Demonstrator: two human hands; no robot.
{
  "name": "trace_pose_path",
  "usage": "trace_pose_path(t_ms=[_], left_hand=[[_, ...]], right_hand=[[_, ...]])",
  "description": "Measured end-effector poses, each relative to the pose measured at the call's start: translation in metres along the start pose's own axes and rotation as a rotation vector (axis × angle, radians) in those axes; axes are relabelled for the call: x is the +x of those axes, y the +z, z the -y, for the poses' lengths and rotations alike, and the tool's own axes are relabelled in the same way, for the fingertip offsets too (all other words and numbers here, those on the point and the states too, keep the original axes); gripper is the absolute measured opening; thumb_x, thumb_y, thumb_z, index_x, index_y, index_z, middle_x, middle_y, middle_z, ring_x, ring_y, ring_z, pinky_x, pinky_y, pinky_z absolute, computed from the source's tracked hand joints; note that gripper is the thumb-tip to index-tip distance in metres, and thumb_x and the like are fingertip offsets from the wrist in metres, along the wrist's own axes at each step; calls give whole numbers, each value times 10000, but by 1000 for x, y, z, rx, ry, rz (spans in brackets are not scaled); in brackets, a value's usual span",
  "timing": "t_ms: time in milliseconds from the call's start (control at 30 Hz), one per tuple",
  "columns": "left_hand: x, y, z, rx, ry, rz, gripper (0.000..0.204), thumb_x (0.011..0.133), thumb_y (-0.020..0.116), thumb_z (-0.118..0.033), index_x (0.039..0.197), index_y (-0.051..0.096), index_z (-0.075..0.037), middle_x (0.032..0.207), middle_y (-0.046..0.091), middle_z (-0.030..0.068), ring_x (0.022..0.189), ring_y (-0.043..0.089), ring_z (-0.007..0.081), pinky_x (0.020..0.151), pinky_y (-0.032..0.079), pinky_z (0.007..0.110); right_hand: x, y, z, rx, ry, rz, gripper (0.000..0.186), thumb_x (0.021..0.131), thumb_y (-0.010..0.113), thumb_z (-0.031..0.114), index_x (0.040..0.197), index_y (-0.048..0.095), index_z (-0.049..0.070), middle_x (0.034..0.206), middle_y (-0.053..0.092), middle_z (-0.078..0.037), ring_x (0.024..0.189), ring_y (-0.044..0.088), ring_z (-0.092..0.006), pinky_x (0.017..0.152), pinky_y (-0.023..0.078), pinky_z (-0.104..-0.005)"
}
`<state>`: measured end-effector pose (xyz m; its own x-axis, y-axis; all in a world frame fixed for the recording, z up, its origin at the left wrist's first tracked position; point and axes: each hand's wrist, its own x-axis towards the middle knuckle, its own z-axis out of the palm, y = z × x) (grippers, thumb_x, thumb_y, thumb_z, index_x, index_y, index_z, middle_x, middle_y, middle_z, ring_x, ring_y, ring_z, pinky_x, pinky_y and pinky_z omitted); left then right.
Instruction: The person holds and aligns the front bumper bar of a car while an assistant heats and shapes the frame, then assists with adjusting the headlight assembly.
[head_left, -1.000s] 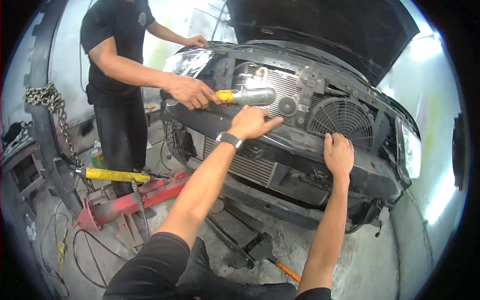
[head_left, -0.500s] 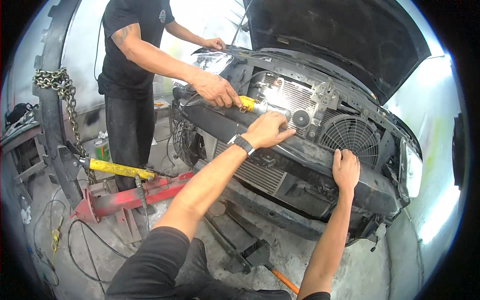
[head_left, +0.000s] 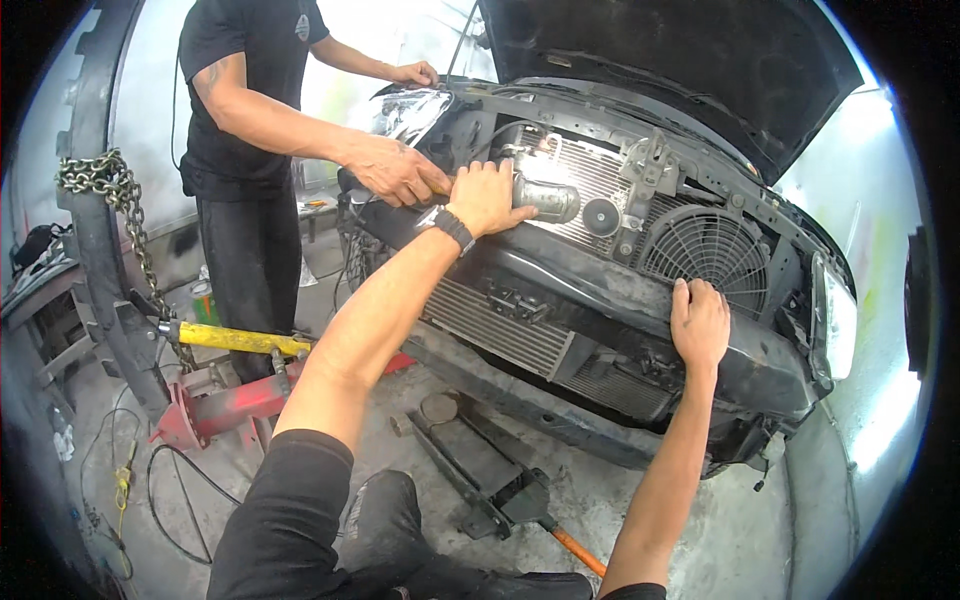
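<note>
In the head view, the person's left hand (head_left: 485, 198), wearing a dark-strapped wristwatch (head_left: 455, 228), is at the upper edge of a black bumper beam (head_left: 575, 270), its thumb stretched out to the right and its fingers overlapping a silver-headed work lamp (head_left: 552, 201); I cannot tell whether those fingers grasp the lamp, touch it or merely lie in front of it. The right hand (head_left: 702, 325) lies farther along the beam, fingers close together and bent over its top edge; whether they grip or only rest is unclear. The beam runs across the front of a car with a raised bonnet (head_left: 670, 70), in front of a lit condenser core (head_left: 565, 165), a round horn (head_left: 601, 217) and a caged radiator fan (head_left: 708, 258). At the left stands a co-worker in black, one hand (head_left: 395, 172) around the rear end of the lamp, the other (head_left: 413, 75) by the far headlight (head_left: 405, 112). Below the car a floor jack (head_left: 490, 485) shows an orange handle (head_left: 578, 550). Leftward are a yellow hydraulic cylinder (head_left: 235, 338) above a red steel arm (head_left: 230, 412), and a chain (head_left: 130, 200) looped about a dark post (head_left: 95, 250).
</note>
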<state>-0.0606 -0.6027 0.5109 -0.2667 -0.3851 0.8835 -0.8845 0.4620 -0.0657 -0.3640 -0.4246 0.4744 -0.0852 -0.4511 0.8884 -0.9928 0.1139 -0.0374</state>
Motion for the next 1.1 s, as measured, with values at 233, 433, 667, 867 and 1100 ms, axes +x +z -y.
trace_pose_path(t_ms=[233, 433, 667, 867, 1100], left_hand=[[6, -20, 14, 8, -78, 308, 828, 728, 605, -753, 988, 646, 32, 969, 676, 207, 947, 654, 344, 860, 476, 472], [-3, -3, -10, -33, -50, 57, 796, 770, 578, -738, 954, 629, 34, 920, 674, 209, 862, 667, 353, 783, 499, 480], [7, -9, -32, -194, -159, 115, 807, 778, 570, -739, 964, 657, 42, 887, 682, 218, 842, 682, 359, 752, 536, 439], [17, -3, -19, -216, -121, 189, 771, 761, 586, -743, 864, 699, 13, 782, 687, 219, 767, 689, 369, 709, 550, 450], [15, 4, -19, -149, -94, 93, 756, 734, 596, -753, 778, 711, -7, 777, 689, 212, 746, 690, 362, 688, 554, 434]], right_hand=[[-2, 5, -3, 11, -8, -40, 340, 949, 494, 302, 823, 602, 5, 893, 638, -181, 924, 592, -365, 967, 410, -475], [-3, 6, -3, -5, 8, -47, 336, 944, 499, 299, 822, 603, 4, 882, 635, -183, 907, 591, -369, 945, 416, -472], [0, 2, 1, 4, -2, -32, 337, 942, 497, 296, 818, 605, 2, 853, 635, -187, 899, 595, -372, 929, 420, -479], [-1, 3, 2, 12, 9, -26, 344, 946, 490, 299, 821, 604, -1, 871, 637, -191, 912, 597, -371, 964, 410, -483], [-2, 1, 4, 5, 2, -33, 345, 946, 499, 309, 833, 604, 1, 887, 637, -184, 908, 595, -374, 960, 412, -477]])
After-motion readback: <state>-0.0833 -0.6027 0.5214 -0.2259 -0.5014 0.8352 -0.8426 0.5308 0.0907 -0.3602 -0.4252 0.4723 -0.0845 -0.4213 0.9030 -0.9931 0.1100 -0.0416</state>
